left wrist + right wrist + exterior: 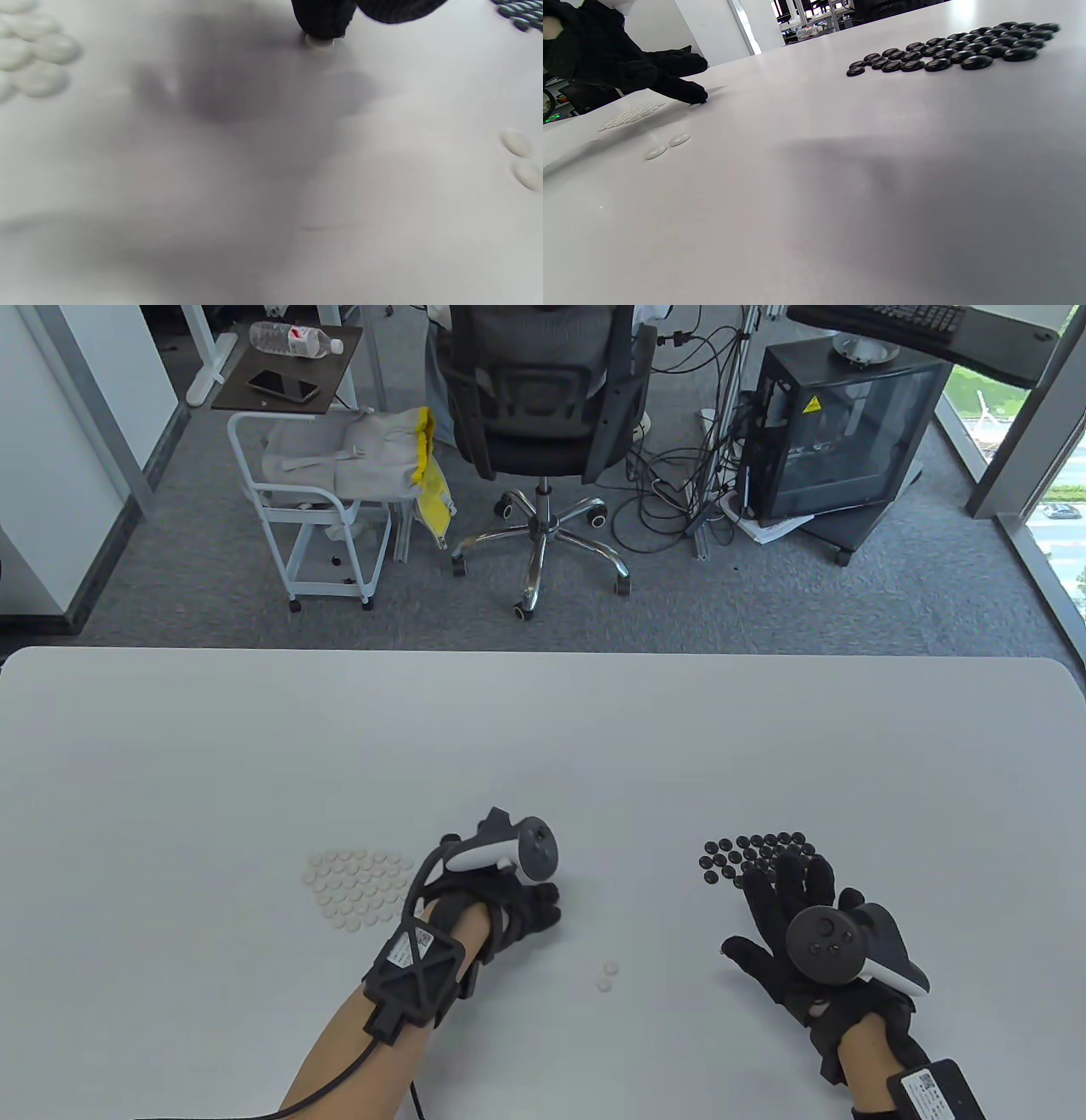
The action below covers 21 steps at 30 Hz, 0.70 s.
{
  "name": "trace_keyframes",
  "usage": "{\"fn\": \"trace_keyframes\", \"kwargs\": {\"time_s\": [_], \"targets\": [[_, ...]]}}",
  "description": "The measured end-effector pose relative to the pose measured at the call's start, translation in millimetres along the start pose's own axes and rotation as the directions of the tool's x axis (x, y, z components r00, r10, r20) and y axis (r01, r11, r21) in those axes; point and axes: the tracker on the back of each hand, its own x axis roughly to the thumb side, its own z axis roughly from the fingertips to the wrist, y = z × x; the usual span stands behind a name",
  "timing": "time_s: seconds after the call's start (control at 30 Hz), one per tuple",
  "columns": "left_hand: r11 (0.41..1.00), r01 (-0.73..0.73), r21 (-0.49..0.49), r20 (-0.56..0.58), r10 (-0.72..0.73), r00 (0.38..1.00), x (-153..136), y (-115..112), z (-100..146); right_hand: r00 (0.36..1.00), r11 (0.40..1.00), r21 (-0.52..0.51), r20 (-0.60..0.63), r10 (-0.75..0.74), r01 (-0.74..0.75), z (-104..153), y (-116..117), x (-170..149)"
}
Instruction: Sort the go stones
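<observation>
A patch of white stones [356, 891] [34, 55] [630, 114] lies on the table's left. The black stones [755, 853] [950, 46] are grouped on the right. Two loose white stones [607, 976] [515, 142] [668, 146] sit between the groups, nearer the front. My left hand [543, 903] [683, 91] reaches right of the white patch, one fingertip [322, 21] pressing down on a single white stone [319, 41]. My right hand [785, 882] lies flat with fingers spread, its fingertips at the near edge of the black group, holding nothing.
The white table [543, 746] is bare beyond the stones. Past its far edge stand an office chair [543, 432], a white cart [322, 500] and a black computer case [840, 432].
</observation>
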Motion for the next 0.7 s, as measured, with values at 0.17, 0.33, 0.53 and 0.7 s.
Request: {"fn": "trace_keyframes", "kwargs": {"time_s": [0.17,0.33,0.53,0.7], "targets": [[0.998,-0.063,-0.005,-0.162,0.062,0.985,-45.3,13.6,3.6,1.000,1.000,0.002,0.000,-0.004,0.004,0.2,-0.4,-0.1],[0.998,-0.068,0.001,-0.251,0.066,0.966,-67.3,15.4,8.4,1.000,1.000,0.000,0.001,-0.003,0.003,0.4,-1.0,-0.3],[0.995,-0.097,0.006,-0.262,0.095,0.960,-77.4,12.9,12.3,1.000,1.000,0.006,-0.003,-0.003,0.003,0.4,-0.9,-0.2],[0.997,-0.080,0.005,-0.273,0.078,0.959,-74.5,15.3,15.7,1.000,1.000,0.009,-0.001,-0.005,0.005,-0.1,-0.6,0.6]]}}
